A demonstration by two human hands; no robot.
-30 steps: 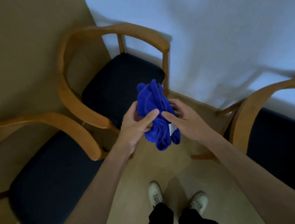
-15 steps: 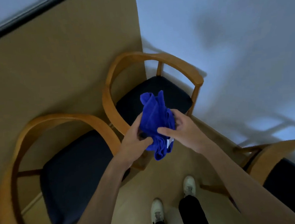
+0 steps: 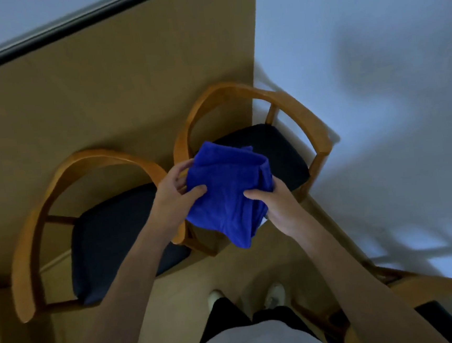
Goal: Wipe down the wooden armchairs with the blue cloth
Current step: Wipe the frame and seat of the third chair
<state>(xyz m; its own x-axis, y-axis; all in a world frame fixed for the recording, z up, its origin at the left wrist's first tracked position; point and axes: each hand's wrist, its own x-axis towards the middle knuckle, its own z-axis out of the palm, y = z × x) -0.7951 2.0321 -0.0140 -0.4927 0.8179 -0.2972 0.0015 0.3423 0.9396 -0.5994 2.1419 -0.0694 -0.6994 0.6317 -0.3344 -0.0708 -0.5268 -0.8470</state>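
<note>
The blue cloth [image 3: 225, 196] is spread between both hands at chest height, above the gap between two armchairs. My left hand [image 3: 173, 195] pinches its left edge with thumb on top. My right hand [image 3: 275, 206] grips its lower right side. A wooden armchair [image 3: 31, 243] with a dark seat stands at the left against the tan wall. A second armchair [image 3: 305, 120] sits in the corner behind the cloth. Part of a third armchair [image 3: 432, 288] shows at the lower right.
A tan wall panel [image 3: 104, 100] runs behind the left chairs and a white wall [image 3: 372, 49] stands to the right. My shoes [image 3: 274, 294] are on the tan floor between the chairs.
The cloth has gone from a bunched wad to a wider, flatter spread as my hands moved apart. The view has tilted up and left, showing more of the left armchair.
</note>
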